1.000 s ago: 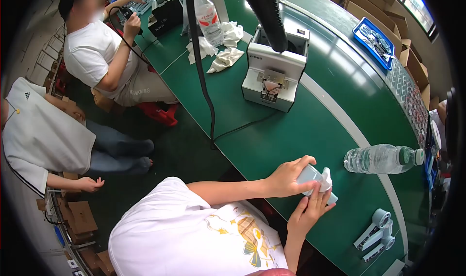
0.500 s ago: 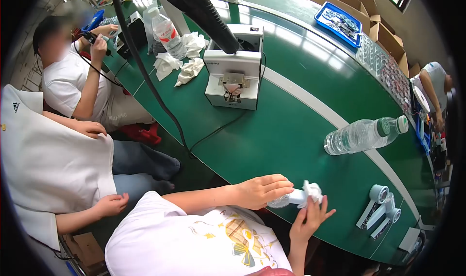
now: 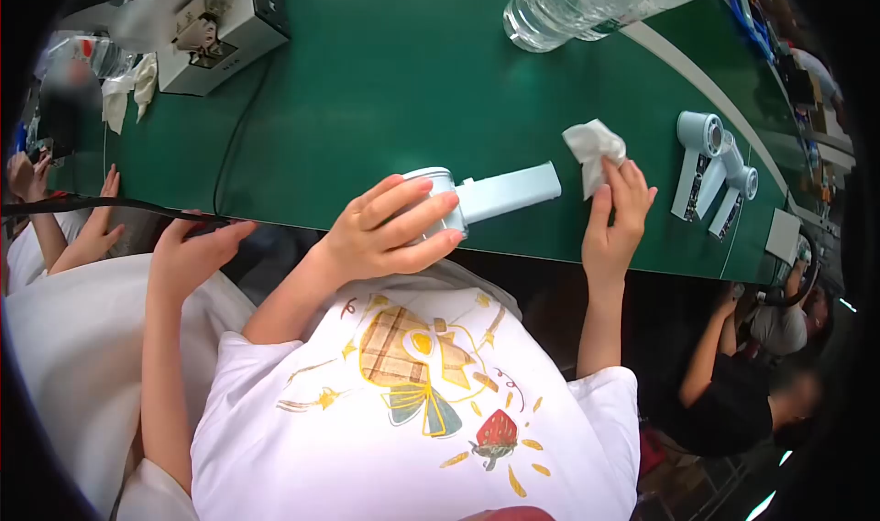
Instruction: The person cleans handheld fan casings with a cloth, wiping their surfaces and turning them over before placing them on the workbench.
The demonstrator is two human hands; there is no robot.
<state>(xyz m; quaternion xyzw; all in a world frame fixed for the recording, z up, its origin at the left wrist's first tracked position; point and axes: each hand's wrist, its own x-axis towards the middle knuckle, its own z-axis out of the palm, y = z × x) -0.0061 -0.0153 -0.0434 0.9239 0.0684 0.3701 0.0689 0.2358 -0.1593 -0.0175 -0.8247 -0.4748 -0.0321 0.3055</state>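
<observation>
My left hand (image 3: 390, 223) is wrapped round the round head of a pale blue handheld fan (image 3: 509, 194), near the table's front edge. The fan's handle points right, toward my other hand. My right hand (image 3: 619, 205) pinches a crumpled white wipe (image 3: 591, 147) between its fingers, apart from the fan. Farther right on the table lie more pale blue handheld fans (image 3: 698, 138), their handles showing dark inner parts.
A clear plastic bottle (image 3: 587, 12) lies at the back of the green table (image 3: 367, 72). A white boxy machine (image 3: 220, 35) with a metal fixture stands back left, its black cable running forward. A co-worker's hand (image 3: 188, 251) is close on my left; other people sit on both sides.
The view has tilted down and shifted. My right hand with the wipe has moved away from the fan's handle, which now lies bare. My left hand still grips the fan's head.
</observation>
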